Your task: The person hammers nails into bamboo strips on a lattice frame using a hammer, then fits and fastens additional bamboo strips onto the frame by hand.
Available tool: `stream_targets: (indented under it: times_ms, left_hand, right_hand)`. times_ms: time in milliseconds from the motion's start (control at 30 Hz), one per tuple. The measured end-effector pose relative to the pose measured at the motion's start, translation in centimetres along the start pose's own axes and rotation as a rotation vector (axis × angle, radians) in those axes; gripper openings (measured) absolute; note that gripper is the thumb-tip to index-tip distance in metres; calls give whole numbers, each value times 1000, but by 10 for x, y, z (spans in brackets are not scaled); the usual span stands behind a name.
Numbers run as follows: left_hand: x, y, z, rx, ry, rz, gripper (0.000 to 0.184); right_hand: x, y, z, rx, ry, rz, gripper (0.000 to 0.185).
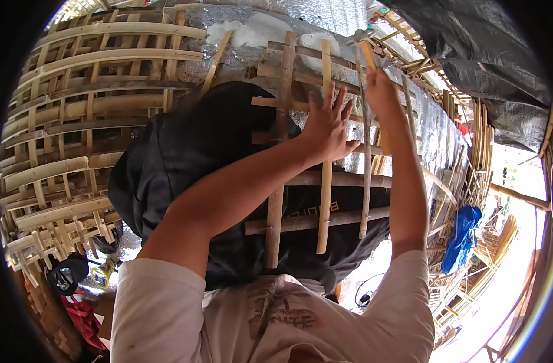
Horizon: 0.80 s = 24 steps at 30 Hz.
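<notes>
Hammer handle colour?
The hammer handle is yellowish tan; it shows best in the head view, just beyond the right hand.

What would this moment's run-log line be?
left grip: spread over bamboo lattice | right grip: closed around hammer | black fabric: visible through lattice

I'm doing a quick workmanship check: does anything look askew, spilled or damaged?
On the slatted frame, the long slats end unevenly, the leftmost reaching lowest in view, though lens distortion may exaggerate this. Whitish patches on the grey surface beyond also stand out; spill or worn covering, I can't tell. Nothing looks plainly broken.
</notes>
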<state>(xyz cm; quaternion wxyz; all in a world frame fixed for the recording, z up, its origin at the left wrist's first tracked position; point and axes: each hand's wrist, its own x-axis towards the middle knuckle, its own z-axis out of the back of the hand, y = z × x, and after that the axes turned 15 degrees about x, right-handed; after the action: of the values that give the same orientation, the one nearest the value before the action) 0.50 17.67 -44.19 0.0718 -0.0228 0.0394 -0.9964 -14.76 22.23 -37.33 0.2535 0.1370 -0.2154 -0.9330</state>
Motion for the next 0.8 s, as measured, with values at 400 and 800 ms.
stream_targets:
  times_ms: [400, 800]
  left_hand:
    - [-1, 0, -4, -32, -74, 34, 89]
    - [0, -2, -5, -6, -57, 28, 90]
  right_hand:
    - [6, 1, 4, 56, 21, 24, 46]
    - [13, -11, -3, 45, 15, 44, 43]
